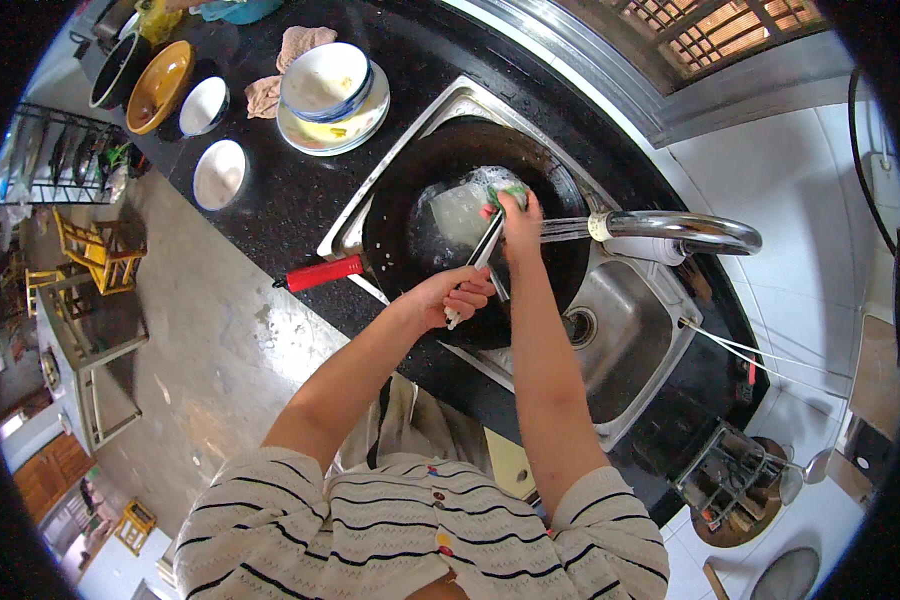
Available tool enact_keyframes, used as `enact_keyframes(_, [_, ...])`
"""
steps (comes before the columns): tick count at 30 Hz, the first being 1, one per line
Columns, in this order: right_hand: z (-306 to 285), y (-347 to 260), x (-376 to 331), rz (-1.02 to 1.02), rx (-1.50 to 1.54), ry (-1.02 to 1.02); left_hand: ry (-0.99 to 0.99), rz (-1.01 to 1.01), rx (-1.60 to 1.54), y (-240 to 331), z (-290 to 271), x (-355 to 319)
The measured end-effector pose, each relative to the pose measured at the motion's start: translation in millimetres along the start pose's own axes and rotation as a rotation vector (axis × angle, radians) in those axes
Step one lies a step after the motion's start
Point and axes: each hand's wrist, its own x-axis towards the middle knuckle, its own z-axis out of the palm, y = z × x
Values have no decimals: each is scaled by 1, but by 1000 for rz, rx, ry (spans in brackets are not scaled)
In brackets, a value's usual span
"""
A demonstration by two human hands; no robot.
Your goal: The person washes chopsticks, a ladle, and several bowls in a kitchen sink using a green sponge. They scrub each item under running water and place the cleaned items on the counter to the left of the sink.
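A large dark wok (pixel 400 215) with a red handle (pixel 322 273) sits over the sink (pixel 345 228), with cloudy, sudsy water (pixel 455 215) in it. My left hand (pixel 457 296) is closed around a bundle of long thin utensils (pixel 487 246), pale at the near end; their exact kind is unclear. At their far end, my right hand (pixel 518 222) grips a green scrubbing cloth (pixel 510 194) pressed against them. Water runs from the chrome faucet (pixel 710 228) beside my right wrist.
To the left on the black counter (pixel 260 205) stand stacked bowls (pixel 325 80) on plates (pixel 335 135), two separate white bowls (pixel 220 175), a brown oval dish (pixel 160 87) and crumpled cloths (pixel 305 45). A second sink basin (pixel 625 325) and a utensil rack (pixel 735 475) lie to the right.
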Motion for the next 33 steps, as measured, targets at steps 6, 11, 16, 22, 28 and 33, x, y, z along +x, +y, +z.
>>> enact_keyframes(6, [7,11,-38,71,-75,-72,-24,0,-192,11,-3,6])
enact_keyframes(11, [-17,-4,2,43,-57,81,117,-35,260,-11,7,-4])
enact_keyframes(16, [-68,12,27,-273,-413,27,309,-83,627,-20,-13,-18])
enact_keyframes(22, [-74,25,-25,-254,-517,111,532,2,1320,-1,-25,-37])
enact_keyframes(28, [-98,53,-42,-165,-973,178,617,101,1562,23,25,-55])
enact_keyframes(33, [-51,72,-63,86,-891,-1,510,586,1548,37,-9,-4])
